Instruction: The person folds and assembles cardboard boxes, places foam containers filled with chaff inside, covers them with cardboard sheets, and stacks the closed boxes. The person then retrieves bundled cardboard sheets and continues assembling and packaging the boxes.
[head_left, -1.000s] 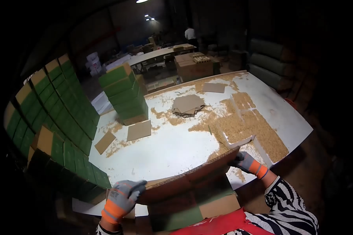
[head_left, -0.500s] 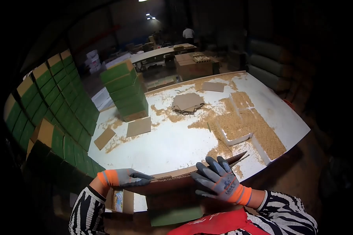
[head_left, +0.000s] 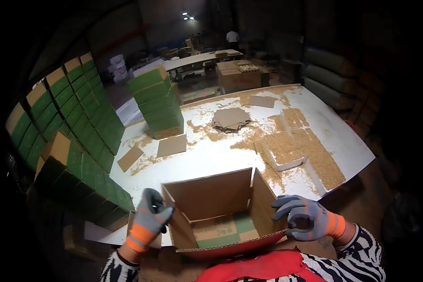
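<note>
A brown cardboard box stands open at the top right in front of me, close to my red apron. On its floor lies green and brown printed cardboard. My left hand, in a grey glove with an orange cuff, curls closed at the top of the box's left wall; it is slightly blurred. At the right wall, near the front corner, my right hand in a matching glove has its fingers and thumb bent around the edge. The outer sides of the box are mostly hidden.
Shredded filling covers parts of the white table, along with a white divider frame. Cardboard pads form a pile farther back. Green boxes are stacked on the table, and more green boxes rise at the left. A person stands far off.
The box, seen before as folded edges between both hands, now stands opened out with its inside visible. My hands have moved apart to its two sides.
</note>
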Motion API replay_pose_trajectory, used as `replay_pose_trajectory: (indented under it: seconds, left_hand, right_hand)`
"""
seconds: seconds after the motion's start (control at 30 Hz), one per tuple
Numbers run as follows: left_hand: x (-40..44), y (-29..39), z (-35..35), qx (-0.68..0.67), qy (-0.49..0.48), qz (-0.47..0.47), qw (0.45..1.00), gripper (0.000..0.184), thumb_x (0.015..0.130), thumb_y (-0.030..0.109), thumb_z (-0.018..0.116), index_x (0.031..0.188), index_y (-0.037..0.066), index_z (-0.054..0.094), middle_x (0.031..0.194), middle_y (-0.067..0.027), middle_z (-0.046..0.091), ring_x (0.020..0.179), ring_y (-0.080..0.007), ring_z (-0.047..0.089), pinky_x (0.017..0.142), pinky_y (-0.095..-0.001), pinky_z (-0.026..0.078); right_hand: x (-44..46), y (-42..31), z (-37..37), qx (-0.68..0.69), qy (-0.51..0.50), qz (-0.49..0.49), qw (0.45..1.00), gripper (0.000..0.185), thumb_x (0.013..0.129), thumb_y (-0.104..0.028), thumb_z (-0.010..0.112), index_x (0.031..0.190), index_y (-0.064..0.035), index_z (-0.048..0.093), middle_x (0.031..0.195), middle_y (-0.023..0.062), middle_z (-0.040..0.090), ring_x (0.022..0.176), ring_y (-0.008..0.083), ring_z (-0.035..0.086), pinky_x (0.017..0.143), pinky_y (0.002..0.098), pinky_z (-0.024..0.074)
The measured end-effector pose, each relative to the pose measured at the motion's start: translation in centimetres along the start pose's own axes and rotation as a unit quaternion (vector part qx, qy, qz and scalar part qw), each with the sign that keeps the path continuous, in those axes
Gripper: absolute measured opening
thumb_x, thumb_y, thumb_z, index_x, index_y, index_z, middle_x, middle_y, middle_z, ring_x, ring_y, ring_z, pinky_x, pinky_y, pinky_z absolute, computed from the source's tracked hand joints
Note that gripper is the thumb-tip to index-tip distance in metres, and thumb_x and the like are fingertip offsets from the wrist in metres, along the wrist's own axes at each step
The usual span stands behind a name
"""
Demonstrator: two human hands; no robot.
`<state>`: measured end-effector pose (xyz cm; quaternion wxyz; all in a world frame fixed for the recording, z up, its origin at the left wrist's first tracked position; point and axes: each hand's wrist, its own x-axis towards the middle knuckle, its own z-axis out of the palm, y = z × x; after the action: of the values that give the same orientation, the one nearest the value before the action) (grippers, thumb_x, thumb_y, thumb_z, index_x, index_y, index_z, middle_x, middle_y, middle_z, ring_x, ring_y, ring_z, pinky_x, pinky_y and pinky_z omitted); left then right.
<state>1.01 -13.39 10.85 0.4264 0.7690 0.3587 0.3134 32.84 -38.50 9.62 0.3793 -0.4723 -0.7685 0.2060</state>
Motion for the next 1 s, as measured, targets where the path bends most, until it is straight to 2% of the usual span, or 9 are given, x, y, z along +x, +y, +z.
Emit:
replay_pose_trajectory:
  seconds: [0.13, 0.23, 0.33, 0.43, 0.63, 0.7, 0.8, 0.93, 1.0]
  left_hand:
    - [-2.3, -1.8, 7.2, 0.354, -0.232, 0.128, 0.897, 0.056, 0.080, 0.044, 0.070, 0.116, 0.003, 0.057, 0.104, -0.0195, 0.064, 0.098, -0.0315, 0.062, 0.083, -0.0376, 0.050]
    - [1.0, -8.1, 7.7, -0.086, -0.437, -0.166, 0.880, 0.067, 0.086, 0.060, 0.054, 0.124, 0.004, 0.054, 0.111, -0.0184, 0.062, 0.105, -0.0262, 0.060, 0.092, -0.0393, 0.046]
    - [3.5, -11.8, 4.3, -0.441, -0.362, -0.197, 0.798, 0.066, 0.093, 0.059, 0.042, 0.124, 0.002, 0.053, 0.116, -0.0136, 0.060, 0.106, -0.0240, 0.058, 0.096, -0.0396, 0.046]
    - [-2.9, -6.1, 7.2, 0.015, -0.072, 0.006, 0.997, 0.033, 0.094, 0.023, 0.058, 0.118, 0.001, 0.055, 0.108, -0.0119, 0.064, 0.095, -0.0273, 0.062, 0.080, -0.0384, 0.051]
    - [-5.3, -10.7, 8.8, 0.285, 0.295, 0.179, 0.894, 0.090, 0.080, 0.034, 0.068, 0.144, -0.007, 0.019, 0.147, -0.0302, 0.020, 0.136, -0.0462, 0.019, 0.114, -0.0498, 0.013]
    - [-3.9, -4.6, 6.4, 0.342, 0.264, 0.103, 0.896, 0.088, 0.087, 0.046, 0.057, 0.143, -0.009, 0.018, 0.148, -0.0330, 0.017, 0.136, -0.0459, 0.023, 0.112, -0.0464, 0.022]
    - [-2.7, -7.1, 7.0, 0.338, 0.075, -0.183, 0.920, 0.075, 0.086, 0.046, 0.060, 0.132, -0.009, 0.039, 0.101, -0.0269, 0.064, 0.091, -0.0368, 0.065, 0.082, -0.0407, 0.050]
    - [-3.8, -0.4, 7.1, 0.360, 0.098, -0.001, 0.928, 0.063, 0.083, 0.039, 0.066, 0.124, -0.005, 0.050, 0.095, -0.0235, 0.065, 0.083, -0.0385, 0.063, 0.072, -0.0413, 0.050]
    - [-3.2, 1.5, 6.4, 0.269, 0.202, 0.266, 0.903, 0.061, 0.086, 0.042, 0.063, 0.124, -0.006, 0.053, 0.100, -0.0211, 0.065, 0.082, -0.0301, 0.065, 0.073, -0.0365, 0.051]
  right_hand:
    - [4.3, -2.1, 3.4, -0.004, -0.123, -0.052, 0.991, 0.033, 0.084, -0.023, 0.068, 0.111, -0.0062, 0.061, 0.119, 0.0125, 0.058, 0.124, 0.0330, 0.046, 0.100, 0.0417, 0.0421]
    - [5.8, 1.2, 7.4, 0.192, -0.146, 0.100, 0.965, 0.032, 0.089, -0.023, 0.063, 0.116, -0.0057, 0.058, 0.117, 0.0133, 0.060, 0.115, 0.0290, 0.054, 0.097, 0.0377, 0.0447]
    - [4.2, 6.6, 10.1, 0.049, 0.043, 0.178, 0.982, 0.038, 0.086, -0.015, 0.065, 0.123, -0.0088, 0.057, 0.116, 0.0142, 0.060, 0.109, 0.0280, 0.058, 0.097, 0.0360, 0.0455]
    - [6.4, 1.9, 8.0, -0.384, 0.015, -0.076, 0.920, 0.048, 0.084, -0.026, 0.064, 0.130, -0.0204, 0.053, 0.136, 0.0150, 0.045, 0.125, 0.0371, 0.043, 0.105, 0.0502, 0.0337]
    - [9.4, 3.2, 5.3, -0.348, 0.087, -0.007, 0.933, 0.063, 0.081, -0.041, 0.065, 0.126, 0.0005, 0.051, 0.120, 0.0192, 0.056, 0.107, 0.0348, 0.052, 0.093, 0.0443, 0.0407]
    - [6.9, 1.3, 5.7, -0.103, -0.134, 0.109, 0.979, 0.050, 0.085, -0.041, 0.064, 0.121, -0.0074, 0.058, 0.115, 0.0171, 0.062, 0.109, 0.0327, 0.057, 0.097, 0.0408, 0.0433]
    - [2.7, 7.2, 7.0, 0.192, 0.140, 0.227, 0.944, 0.045, 0.093, -0.031, 0.057, 0.132, -0.0113, 0.053, 0.126, 0.0133, 0.059, 0.117, 0.0256, 0.055, 0.098, 0.0352, 0.0441]
    - [1.3, 16.4, 6.0, 0.536, 0.149, 0.464, 0.689, 0.099, 0.082, -0.074, 0.047, 0.148, -0.0043, 0.024, 0.146, 0.0154, 0.037, 0.130, 0.0255, 0.042, 0.100, 0.0388, 0.0427]
    - [3.5, 15.2, 3.2, 0.557, 0.123, 0.358, 0.739, 0.073, 0.093, -0.059, 0.044, 0.136, -0.0001, 0.044, 0.126, 0.0118, 0.058, 0.109, 0.0203, 0.058, 0.091, 0.0298, 0.0476]
